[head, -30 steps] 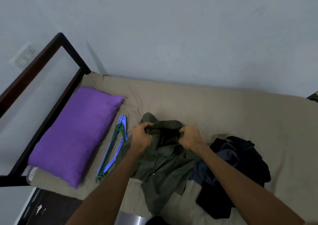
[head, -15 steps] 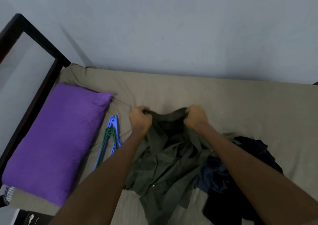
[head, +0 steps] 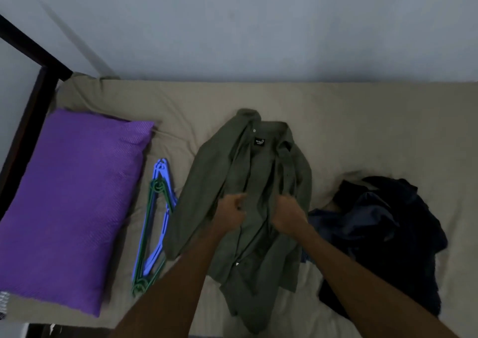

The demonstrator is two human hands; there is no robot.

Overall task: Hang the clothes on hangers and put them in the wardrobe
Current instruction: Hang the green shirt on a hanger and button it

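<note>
Olive shirt (head: 248,182) lies under both curled hands.

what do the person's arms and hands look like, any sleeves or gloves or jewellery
Both forearms are bare as far as the frame shows, with no sleeve in view. The left hand and right hand wear no gloves. No watch, bracelet or ring is visible, though the picture is dim and slightly blurred.

Pretty dim, flat light, soft and slightly blurry all over, with wide-angle bending at the edges.
</note>
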